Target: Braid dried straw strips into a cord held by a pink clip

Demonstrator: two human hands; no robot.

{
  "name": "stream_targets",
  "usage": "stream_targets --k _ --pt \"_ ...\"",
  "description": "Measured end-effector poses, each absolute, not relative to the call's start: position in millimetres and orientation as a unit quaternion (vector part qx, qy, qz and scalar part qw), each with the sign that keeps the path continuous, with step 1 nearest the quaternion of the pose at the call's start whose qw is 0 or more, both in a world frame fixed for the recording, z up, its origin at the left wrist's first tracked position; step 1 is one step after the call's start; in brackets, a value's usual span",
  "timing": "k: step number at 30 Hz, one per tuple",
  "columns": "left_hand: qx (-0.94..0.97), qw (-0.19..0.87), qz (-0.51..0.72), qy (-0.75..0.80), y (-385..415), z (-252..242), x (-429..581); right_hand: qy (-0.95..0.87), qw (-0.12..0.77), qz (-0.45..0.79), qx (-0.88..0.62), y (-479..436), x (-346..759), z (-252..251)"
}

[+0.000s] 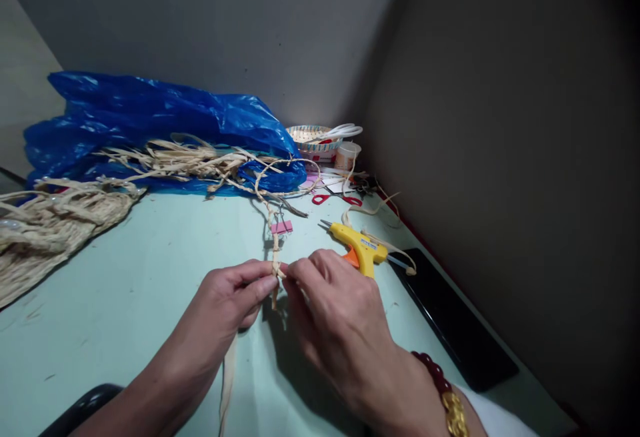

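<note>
Raffia cord (275, 258) is what you've got pinched: your left hand (230, 300) and right hand (335, 310) both close thumb and forefinger on it at the same spot, fingertips nearly touching. From there the cord runs up the pale green counter (125, 303) to a loose raffia bundle (190, 160) lying on one blue plastic bag (150, 117). One pink binder clip (281, 227) is clamped on the cord just above your fingers.

Count-wise, there's one yellow glue gun (360, 247) just beyond your right hand, with a small blue label I can't read. There are two pairs of scissors: a red-handled pair (336, 199) flat on the counter and a white-handled pair (343, 131) resting on a patterned bowl (311, 141). One woven raffia piece (50, 230) sits far left, and one flat black slab (450, 317) lies along the right edge.

Your right wrist has one bracelet (445, 390) — dark red beads and a gold piece.
</note>
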State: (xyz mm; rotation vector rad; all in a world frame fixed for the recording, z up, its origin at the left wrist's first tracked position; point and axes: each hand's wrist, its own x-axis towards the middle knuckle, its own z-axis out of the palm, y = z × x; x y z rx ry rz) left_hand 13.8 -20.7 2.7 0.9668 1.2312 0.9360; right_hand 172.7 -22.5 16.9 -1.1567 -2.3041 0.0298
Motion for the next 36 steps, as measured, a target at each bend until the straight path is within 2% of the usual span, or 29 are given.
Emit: stream_targets --k 8,20,30,36 --pt "0.414 0.611 0.406 0.538 -22 3 14 -0.89 0.24 -0.003 -0.388 -29 172 12" --pt "0.415 0.624 0.402 0.526 -20 -3 13 -0.856 0.216 -0.067 -0.465 -23 165 5" --pt "0.398 0.61 0.422 0.54 -22 3 14 -0.838 0.262 0.18 -0.443 -22 165 10" --pt "0.38 0.61 0.438 0.539 -23 4 13 -0.84 0.255 0.203 -0.435 -27 163 14"
